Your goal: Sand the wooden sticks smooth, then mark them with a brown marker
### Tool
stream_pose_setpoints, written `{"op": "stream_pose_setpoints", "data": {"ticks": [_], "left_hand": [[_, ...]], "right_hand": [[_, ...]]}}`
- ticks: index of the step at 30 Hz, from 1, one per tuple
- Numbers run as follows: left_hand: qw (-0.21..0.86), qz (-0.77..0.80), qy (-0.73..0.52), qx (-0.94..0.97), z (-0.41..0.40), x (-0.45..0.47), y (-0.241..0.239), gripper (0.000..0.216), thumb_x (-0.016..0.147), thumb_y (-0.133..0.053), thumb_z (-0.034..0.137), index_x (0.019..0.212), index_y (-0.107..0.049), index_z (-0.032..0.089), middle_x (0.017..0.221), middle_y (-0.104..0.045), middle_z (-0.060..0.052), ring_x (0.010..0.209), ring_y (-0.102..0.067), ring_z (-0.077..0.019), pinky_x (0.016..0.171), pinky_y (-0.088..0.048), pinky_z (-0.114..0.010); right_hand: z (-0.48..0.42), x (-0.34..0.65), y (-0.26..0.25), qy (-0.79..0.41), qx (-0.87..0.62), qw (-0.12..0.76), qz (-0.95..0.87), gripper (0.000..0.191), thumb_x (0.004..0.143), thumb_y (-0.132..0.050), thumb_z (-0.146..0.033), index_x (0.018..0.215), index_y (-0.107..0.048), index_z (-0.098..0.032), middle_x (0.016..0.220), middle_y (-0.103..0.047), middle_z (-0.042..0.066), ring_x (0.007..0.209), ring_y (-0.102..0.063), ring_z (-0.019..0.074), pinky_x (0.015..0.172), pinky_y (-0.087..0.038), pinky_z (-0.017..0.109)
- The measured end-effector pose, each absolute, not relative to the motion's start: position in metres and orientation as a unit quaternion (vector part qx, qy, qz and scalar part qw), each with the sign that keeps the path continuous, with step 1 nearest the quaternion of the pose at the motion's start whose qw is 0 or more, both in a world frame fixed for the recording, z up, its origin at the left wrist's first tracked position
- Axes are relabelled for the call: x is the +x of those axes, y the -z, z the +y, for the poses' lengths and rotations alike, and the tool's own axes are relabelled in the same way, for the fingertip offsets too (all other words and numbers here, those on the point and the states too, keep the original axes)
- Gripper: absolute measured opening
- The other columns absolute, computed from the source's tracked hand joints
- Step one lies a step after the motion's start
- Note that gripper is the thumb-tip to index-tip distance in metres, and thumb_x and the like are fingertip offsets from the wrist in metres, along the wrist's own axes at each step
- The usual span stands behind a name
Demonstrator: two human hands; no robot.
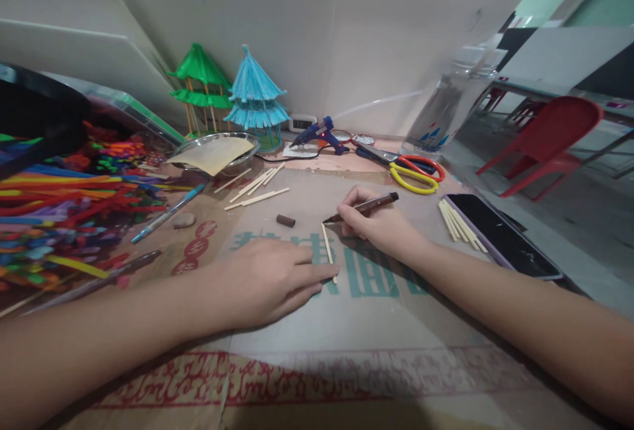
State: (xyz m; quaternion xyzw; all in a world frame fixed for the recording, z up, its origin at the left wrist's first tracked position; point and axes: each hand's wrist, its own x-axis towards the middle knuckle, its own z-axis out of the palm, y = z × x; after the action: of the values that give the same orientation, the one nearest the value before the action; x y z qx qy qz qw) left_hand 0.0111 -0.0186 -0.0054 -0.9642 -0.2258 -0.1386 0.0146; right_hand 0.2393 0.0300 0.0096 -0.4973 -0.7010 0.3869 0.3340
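Observation:
A dark brown marker (pixel 377 203) is held between the fingers of my right hand (pixel 364 215), its tip at the upper end of a thin pale wooden stick (pixel 327 245). My left hand (pixel 270 278) lies flat with its fingers stretched out, and the index fingertip presses the lower end of that stick against the work surface. The marker's brown cap (pixel 286 220) lies loose just beyond my left hand. More pale sticks (pixel 260 185) are scattered farther back. A bundle of sticks (pixel 458 225) lies to the right, beside a phone (pixel 505 232).
Colourful pipe cleaners (pixel 59 218) crowd the left side. Behind stand a green pagoda model (pixel 198 86), a blue pagoda model (pixel 255 96), a glass bowl (pixel 247 150) with paper, and a blue glue gun (pixel 317 134). Scissors (pixel 416 176) lie near a clear plastic container (pixel 433 113).

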Motion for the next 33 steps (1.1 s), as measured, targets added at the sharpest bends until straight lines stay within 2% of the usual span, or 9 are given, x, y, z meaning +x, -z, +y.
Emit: {"op": "stream_pose_setpoints", "data": {"ticks": [13,19,25,33], "left_hand": [[0.015,-0.223,0.138,-0.965,-0.0179,0.0116,0.0043,0.034,0.103,-0.04,0.03,0.129,-0.062,0.026,0.081,-0.064,-0.003,0.07,-0.062,-0.019,0.059,-0.041,-0.03],[0.016,-0.226,0.142,-0.964,-0.0179,0.0124,0.0044,0.034,0.103,-0.039,0.031,0.128,-0.063,0.026,0.08,-0.065,-0.003,0.069,-0.062,-0.0187,0.059,-0.042,-0.029],[0.01,-0.226,0.138,-0.964,-0.019,0.0118,0.0034,0.035,0.103,-0.039,0.03,0.128,-0.063,0.025,0.081,-0.066,-0.003,0.069,-0.063,-0.0183,0.06,-0.044,-0.029],[0.012,-0.226,0.14,-0.964,-0.0191,0.0121,0.0029,0.034,0.103,-0.04,0.03,0.127,-0.064,0.025,0.079,-0.065,-0.003,0.068,-0.063,-0.0192,0.058,-0.043,-0.03]], "right_hand": [[0.0277,0.2404,-0.0126,-0.438,-0.482,0.305,-0.695,0.02,0.088,-0.057,-0.029,0.072,-0.048,-0.021,0.051,-0.06,-0.004,0.043,-0.046,0.0075,0.045,-0.031,0.021],[0.0298,0.2407,-0.0095,-0.412,-0.484,0.342,-0.692,0.019,0.089,-0.058,-0.034,0.078,-0.049,-0.021,0.056,-0.061,-0.005,0.044,-0.045,0.0078,0.045,-0.032,0.022],[0.0296,0.2408,-0.0097,-0.404,-0.487,0.329,-0.701,0.019,0.089,-0.058,-0.035,0.08,-0.05,-0.021,0.057,-0.062,-0.004,0.045,-0.047,0.0086,0.046,-0.033,0.022],[0.0291,0.2423,-0.0127,-0.441,-0.476,0.302,-0.699,0.022,0.087,-0.059,-0.033,0.073,-0.048,-0.021,0.051,-0.061,-0.004,0.041,-0.045,0.0077,0.043,-0.032,0.021]]}}
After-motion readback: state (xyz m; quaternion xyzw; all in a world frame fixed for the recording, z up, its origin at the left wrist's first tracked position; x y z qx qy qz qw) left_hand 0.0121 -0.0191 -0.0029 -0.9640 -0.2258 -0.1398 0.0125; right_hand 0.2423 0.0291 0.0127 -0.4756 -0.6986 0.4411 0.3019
